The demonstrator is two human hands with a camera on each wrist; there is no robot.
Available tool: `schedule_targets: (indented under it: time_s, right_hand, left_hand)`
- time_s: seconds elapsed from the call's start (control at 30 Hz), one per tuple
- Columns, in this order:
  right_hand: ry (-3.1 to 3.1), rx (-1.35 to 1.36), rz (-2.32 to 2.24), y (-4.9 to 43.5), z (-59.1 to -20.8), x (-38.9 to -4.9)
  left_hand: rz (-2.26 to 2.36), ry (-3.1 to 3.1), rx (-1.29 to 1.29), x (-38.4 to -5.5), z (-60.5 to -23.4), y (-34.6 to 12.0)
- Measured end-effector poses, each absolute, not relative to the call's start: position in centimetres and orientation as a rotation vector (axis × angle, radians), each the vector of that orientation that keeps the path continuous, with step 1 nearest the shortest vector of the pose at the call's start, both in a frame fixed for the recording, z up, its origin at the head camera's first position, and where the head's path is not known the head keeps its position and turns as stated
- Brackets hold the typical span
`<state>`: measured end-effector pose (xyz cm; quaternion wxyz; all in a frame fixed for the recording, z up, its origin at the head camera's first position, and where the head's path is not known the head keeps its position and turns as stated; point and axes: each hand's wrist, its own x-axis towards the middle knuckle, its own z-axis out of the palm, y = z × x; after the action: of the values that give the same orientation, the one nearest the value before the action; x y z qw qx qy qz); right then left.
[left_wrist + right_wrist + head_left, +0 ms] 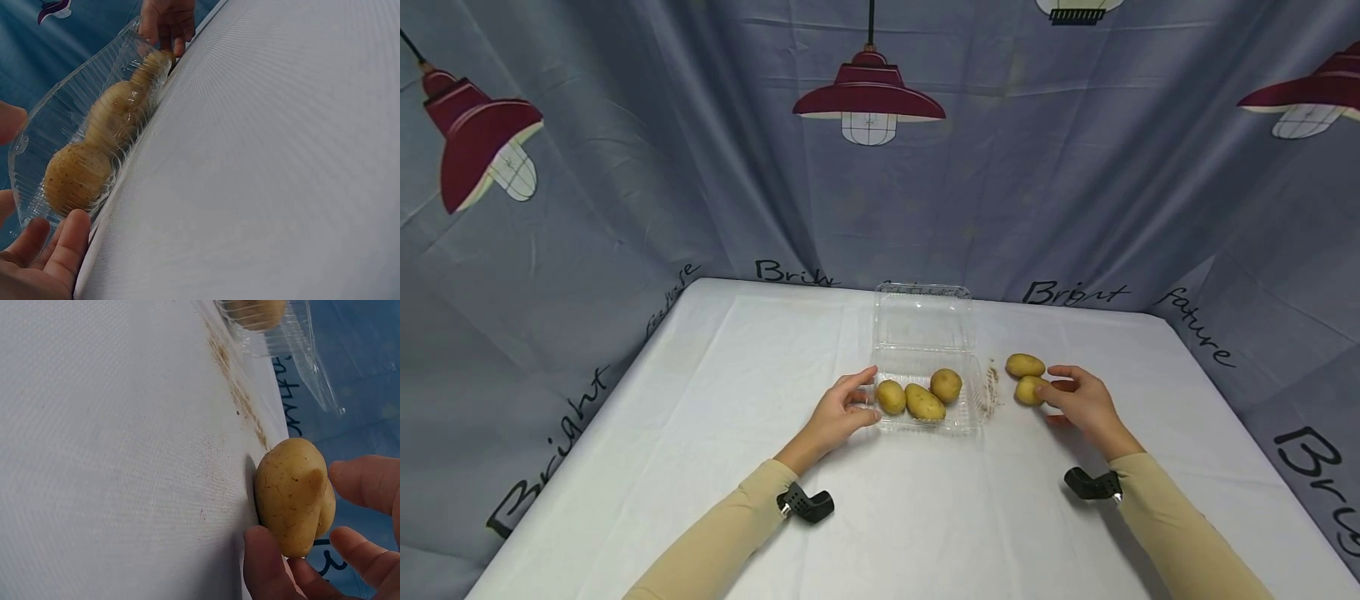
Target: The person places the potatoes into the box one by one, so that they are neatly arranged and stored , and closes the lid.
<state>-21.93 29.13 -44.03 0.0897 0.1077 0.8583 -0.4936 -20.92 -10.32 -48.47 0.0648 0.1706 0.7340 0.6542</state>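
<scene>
A clear plastic clamshell box (922,354) stands with its lid raised at the back. In its base lie a round potato (891,397), a longer potato (925,403) and another round potato (946,385). My left hand (842,408) rests at the box's left side, fingers spread along its wall; the left wrist view shows fingertips (72,240) right at the box's near end. To the right of the box, two more potatoes lie on the cloth, one (1025,365) behind the other (290,494). My right hand (1081,404) has its thumb and fingers spread loosely around the nearer one.
A white cloth (925,517) covers the table. Brown dirt crumbs (991,390) streak it between the box and the loose potatoes. A blue-grey curtain (1000,183) printed with lamps and lettering closes off the back and sides.
</scene>
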Motion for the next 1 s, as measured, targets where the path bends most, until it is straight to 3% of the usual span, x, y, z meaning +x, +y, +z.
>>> schedule_targets:
  time_s: [1.0]
  right_hand:
    - [2.669,0.392,-1.263,27.2,-44.0,-23.3]
  left_hand:
    - [1.984,2.208,0.518,-21.0,-48.7,-10.4]
